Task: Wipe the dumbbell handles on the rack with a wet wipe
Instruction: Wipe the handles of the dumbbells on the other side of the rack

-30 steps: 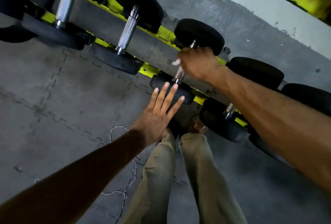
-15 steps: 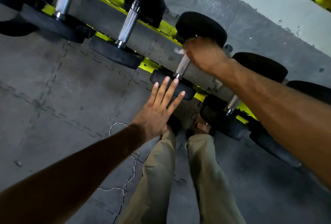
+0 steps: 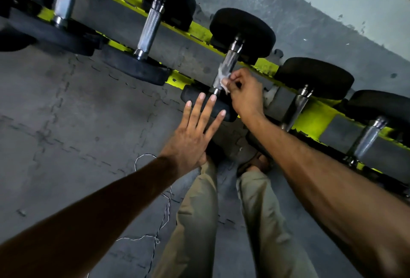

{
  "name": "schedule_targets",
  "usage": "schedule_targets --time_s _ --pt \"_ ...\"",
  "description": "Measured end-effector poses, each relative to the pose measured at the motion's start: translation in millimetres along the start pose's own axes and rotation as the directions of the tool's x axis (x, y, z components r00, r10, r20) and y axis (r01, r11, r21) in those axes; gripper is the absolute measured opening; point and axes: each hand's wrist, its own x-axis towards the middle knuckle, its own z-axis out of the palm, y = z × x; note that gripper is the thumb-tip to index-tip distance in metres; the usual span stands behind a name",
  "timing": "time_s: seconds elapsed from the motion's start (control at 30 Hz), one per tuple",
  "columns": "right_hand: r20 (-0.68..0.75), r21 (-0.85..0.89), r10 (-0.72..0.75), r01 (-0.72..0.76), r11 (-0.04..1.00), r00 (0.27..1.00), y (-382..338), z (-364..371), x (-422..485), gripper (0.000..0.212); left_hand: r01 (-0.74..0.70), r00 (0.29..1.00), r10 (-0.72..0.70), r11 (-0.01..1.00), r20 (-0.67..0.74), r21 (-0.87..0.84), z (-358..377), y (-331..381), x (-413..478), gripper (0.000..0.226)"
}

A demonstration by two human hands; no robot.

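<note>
Several black dumbbells with steel handles lie across a yellow rack (image 3: 315,120). My right hand (image 3: 245,93) pinches a white wet wipe (image 3: 223,75) against the lower part of the middle dumbbell's handle (image 3: 229,62). My left hand (image 3: 195,131) is spread flat with straight fingers, its fingertips touching that dumbbell's near black head (image 3: 195,98). The handle's top half, near the far head (image 3: 243,29), is bare.
More dumbbells sit on both sides: one handle (image 3: 150,26) to the left, another (image 3: 295,109) to the right. Grey tiled floor mats (image 3: 66,122) lie left of my legs (image 3: 199,222). A thin white cord (image 3: 164,211) trails over the floor.
My right hand slid from the handle's top end, by the far head, down to its lower part with the wipe. My left hand stayed on the near head.
</note>
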Motion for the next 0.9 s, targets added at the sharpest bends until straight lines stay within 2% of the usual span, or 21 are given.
schedule_targets --time_s 0.13,0.2,0.27,0.33,0.37,0.4,0.43,0.47,0.57,0.6,0.7,0.8,0.9 --pt "-0.089 0.222 0.126 -0.103 0.97 0.988 8.5 7.2 31.5 0.012 -0.006 1.0 0.006 1.0 0.001 0.007 2.5 -0.8 0.2 0.122" --pt "-0.09 0.464 0.257 -0.188 0.866 0.962 3.8 12.3 47.7 0.015 0.001 1.0 -0.001 1.0 0.0 0.012 5.5 -0.9 -0.1 0.122" --pt "0.061 0.733 0.431 -0.333 0.593 0.9 -5.3 16.5 63.5 0.019 0.008 1.0 -0.008 1.0 0.008 0.012 6.0 0.0 -1.0 0.124" --pt "0.293 0.844 0.496 -0.465 0.268 0.818 -13.0 17.7 72.2 0.027 0.011 1.0 -0.011 1.0 0.014 0.004 6.1 1.1 -1.4 0.125" --pt "0.365 0.863 0.492 -0.486 0.139 0.79 -15.7 17.1 76.7 0.031 0.011 1.0 -0.011 1.0 0.013 0.003 6.2 1.2 -1.1 0.124" --pt "0.401 0.874 0.478 -0.482 0.054 0.781 -13.4 18.8 81.1 0.035 0.009 1.0 -0.01 1.0 0.013 0.002 5.8 0.9 -0.9 0.123" --pt "0.41 0.877 0.468 -0.479 0.032 0.783 -10.5 20.1 81.4 0.038 0.005 1.0 -0.005 1.0 0.01 0.006 5.7 0.5 -0.5 0.121" --pt "0.421 0.863 0.451 -0.501 0.067 0.787 -6.7 22.9 78.2 0.041 0.004 1.0 -0.004 1.0 0.006 0.014 5.6 -0.1 -0.4 0.12" --pt "0.432 0.678 0.46 -0.616 0.401 0.775 7.5 28.1 51.9 0.039 0.0 1.0 0.0 0.999 0.008 0.042 5.5 0.4 -2.6 0.12" --pt "0.427 0.608 0.476 -0.634 0.478 0.769 12.6 26.9 44.2 0.037 -0.002 1.0 0.001 0.999 0.007 0.042 4.9 1.5 -3.3 0.121" --pt "0.372 0.488 0.501 -0.624 0.611 0.781 12.9 17.5 35.3 0.023 0.005 1.0 -0.006 0.999 0.018 0.036 1.9 1.9 -2.1 0.126" --pt "0.342 0.291 0.444 -0.543 0.788 0.828 11.3 17.3 25.8 0.015 0.004 1.0 -0.005 1.0 0.027 0.013 -3.5 -2.8 -1.5 0.12" --pt "0.268 0.234 0.373 -0.435 0.869 0.888 14.7 14.0 4.4 0.017 0.004 1.0 -0.004 0.999 0.002 -0.036 -6.8 -4.7 -2.0 0.112"
